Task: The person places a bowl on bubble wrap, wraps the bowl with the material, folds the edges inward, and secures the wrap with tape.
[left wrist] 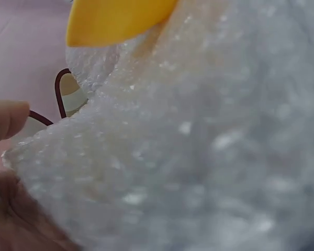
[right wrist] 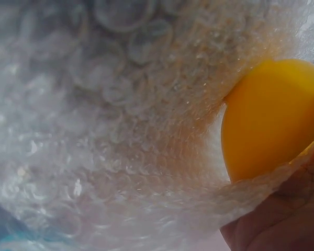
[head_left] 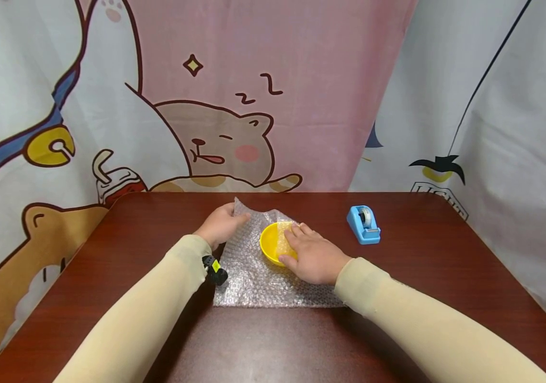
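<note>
A yellow bowl (head_left: 271, 243) sits on a sheet of bubble wrap (head_left: 249, 276). Part of the sheet folds over the bowl's right rim and into it. My right hand (head_left: 317, 255) presses that fold with its fingers laid nearly straight. At the sheet's upper left, my left hand (head_left: 222, 226) holds the lifted edge, thumb in front and the other fingers hidden behind. The left wrist view shows the thumb (left wrist: 10, 119) beside the wrap's corner, and the bowl (left wrist: 118, 21) above. In the right wrist view the bowl (right wrist: 277, 120) shows past the raised wrap.
A light blue tape dispenser (head_left: 364, 224) stands to the right of the wrap, toward the back of the dark red-brown table (head_left: 426, 255). A curtain printed with cartoon animals (head_left: 234, 143) hangs behind the table. A small black camera (head_left: 215, 270) is strapped at my left wrist.
</note>
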Action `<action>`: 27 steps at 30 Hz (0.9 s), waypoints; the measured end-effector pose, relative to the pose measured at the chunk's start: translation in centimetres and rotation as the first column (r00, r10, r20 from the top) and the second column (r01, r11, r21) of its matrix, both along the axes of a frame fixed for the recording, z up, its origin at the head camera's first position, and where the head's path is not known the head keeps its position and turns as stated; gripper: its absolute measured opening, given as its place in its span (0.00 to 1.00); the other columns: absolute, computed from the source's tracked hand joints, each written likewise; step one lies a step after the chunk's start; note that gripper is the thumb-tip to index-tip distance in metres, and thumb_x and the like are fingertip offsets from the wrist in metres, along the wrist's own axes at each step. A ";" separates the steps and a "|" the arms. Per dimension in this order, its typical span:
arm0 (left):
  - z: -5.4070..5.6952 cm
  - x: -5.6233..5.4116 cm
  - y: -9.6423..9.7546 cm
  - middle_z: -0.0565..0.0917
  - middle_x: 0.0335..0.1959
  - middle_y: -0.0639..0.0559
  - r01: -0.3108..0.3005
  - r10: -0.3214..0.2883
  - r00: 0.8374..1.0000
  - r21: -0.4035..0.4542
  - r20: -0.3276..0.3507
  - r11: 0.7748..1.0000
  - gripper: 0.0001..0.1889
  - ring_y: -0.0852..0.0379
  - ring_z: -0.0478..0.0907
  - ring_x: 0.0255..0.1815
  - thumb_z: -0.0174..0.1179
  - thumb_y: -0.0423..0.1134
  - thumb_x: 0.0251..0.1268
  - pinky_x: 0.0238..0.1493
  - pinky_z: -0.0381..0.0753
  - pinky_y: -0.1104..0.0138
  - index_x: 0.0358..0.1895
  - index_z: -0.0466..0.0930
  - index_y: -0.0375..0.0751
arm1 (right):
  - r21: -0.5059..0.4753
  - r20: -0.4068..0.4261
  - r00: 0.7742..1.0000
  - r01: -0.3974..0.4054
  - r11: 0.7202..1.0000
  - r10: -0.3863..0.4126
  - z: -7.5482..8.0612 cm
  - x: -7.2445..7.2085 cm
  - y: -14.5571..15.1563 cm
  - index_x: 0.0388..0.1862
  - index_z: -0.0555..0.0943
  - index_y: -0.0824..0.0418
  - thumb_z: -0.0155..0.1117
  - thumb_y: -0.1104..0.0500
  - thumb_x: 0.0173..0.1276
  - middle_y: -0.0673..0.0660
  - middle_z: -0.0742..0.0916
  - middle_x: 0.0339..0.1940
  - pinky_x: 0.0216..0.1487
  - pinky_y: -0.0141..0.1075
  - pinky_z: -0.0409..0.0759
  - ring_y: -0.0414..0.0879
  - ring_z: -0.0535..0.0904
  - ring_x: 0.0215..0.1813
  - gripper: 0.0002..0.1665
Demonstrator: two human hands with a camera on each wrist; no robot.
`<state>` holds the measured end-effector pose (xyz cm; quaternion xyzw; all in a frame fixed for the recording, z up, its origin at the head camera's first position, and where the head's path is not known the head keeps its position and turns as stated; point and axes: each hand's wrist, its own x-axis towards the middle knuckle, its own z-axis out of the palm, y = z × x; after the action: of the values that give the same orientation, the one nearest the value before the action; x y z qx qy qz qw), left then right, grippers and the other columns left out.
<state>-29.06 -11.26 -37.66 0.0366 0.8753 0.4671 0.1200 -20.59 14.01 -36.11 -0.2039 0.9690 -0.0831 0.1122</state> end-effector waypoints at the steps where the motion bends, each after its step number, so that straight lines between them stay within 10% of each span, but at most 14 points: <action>1: 0.0 0.0 0.0 0.61 0.84 0.40 0.010 -0.010 1.000 -0.006 0.002 1.000 0.40 0.38 0.63 0.82 0.55 0.54 0.81 0.79 0.66 0.42 0.85 0.54 0.38 | -0.001 -0.002 1.000 -0.002 1.000 0.002 0.0 0.0 0.0 0.86 0.55 0.63 0.50 0.36 0.82 0.63 0.58 0.88 0.88 0.53 0.49 0.61 0.49 0.89 0.47; 27: 0.3 1.3 0.9 0.65 0.83 0.52 0.194 -0.203 0.961 -0.061 -0.189 0.979 0.28 0.47 0.62 0.84 0.42 0.50 0.88 0.84 0.59 0.48 0.84 0.60 0.51 | -0.003 -0.007 1.000 -0.016 1.000 0.016 -0.1 0.0 0.0 0.86 0.57 0.64 0.49 0.36 0.82 0.64 0.58 0.88 0.88 0.54 0.49 0.62 0.48 0.89 0.47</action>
<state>-27.77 -10.34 -37.34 0.1671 0.8843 0.4284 0.0809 -20.63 13.98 -36.19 -0.2122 0.9676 -0.0827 0.1090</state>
